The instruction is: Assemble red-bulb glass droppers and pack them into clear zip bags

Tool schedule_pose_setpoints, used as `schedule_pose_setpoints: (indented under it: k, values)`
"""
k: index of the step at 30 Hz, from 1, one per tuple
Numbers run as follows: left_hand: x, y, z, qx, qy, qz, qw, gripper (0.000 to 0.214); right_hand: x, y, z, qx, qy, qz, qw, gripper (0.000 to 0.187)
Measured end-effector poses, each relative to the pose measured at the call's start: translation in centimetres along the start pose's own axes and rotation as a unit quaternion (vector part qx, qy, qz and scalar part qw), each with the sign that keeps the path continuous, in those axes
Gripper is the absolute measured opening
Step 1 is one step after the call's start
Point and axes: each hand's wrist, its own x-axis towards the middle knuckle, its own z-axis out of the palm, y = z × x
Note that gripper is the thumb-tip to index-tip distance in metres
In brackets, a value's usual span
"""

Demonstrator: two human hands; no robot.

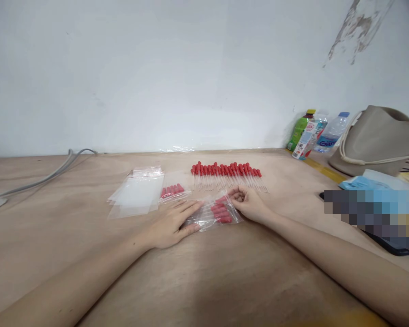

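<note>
A clear zip bag point(204, 221) lies on the table with several red-bulbed droppers point(221, 213) in it, bulbs toward the right. My left hand point(172, 223) rests flat on the bag's left part, fingers stretched out. At the bag's upper right edge, my right hand point(243, 201) has its fingers closed on the red bulb of one dropper point(221, 199); its thin stem is hard to make out. Just beyond, a row of loose droppers point(225, 170) lies with red bulbs toward the wall and thin clear stems toward me. Another bag of droppers point(172, 190) lies beyond my left hand.
Flat empty zip bags point(136, 193) are stacked at the left. A grey cable point(59, 170) runs along the far left. Bottles point(300, 131), a carton point(306, 140), a beige bag point(378, 138) and a blue packet point(364, 181) stand or lie at the right; a blurred patch hides part there.
</note>
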Motion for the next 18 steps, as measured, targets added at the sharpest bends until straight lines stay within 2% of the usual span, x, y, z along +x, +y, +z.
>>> schedule_pose_setpoints:
  k: [2,5,9,11,14,15,18]
  values:
    - [0.0,0.0,0.0,0.0,-0.001,0.001,1.0,0.055,0.1,0.3,0.1,-0.015,0.006,-0.006,1.0,0.014]
    - [-0.1,0.0,0.0,0.004,-0.002,-0.001,1.0,0.056,0.0,0.5,0.0,-0.04,-0.036,-0.044,0.998,0.013]
    - [-0.1,-0.1,0.0,0.004,-0.001,-0.003,1.0,0.056,-0.3,0.0,-0.3,-0.064,-0.107,-0.093,0.988,0.02]
    - [-0.1,-0.1,0.0,0.003,-0.002,-0.004,1.0,0.056,-0.3,-0.4,-0.5,-0.035,-0.096,-0.055,0.993,0.019]
    - [-0.1,0.0,0.0,0.005,-0.002,-0.007,1.0,0.055,-0.2,-1.1,-0.8,0.011,-0.029,0.064,0.997,0.018]
    - [-0.1,0.0,0.0,0.006,-0.003,-0.008,1.0,0.055,-0.2,-1.2,-0.9,0.015,-0.026,0.096,0.995,0.019]
    - [-0.1,0.0,0.0,0.005,-0.004,-0.005,1.0,0.054,-0.2,-1.4,-1.0,0.024,-0.102,0.115,0.988,0.023]
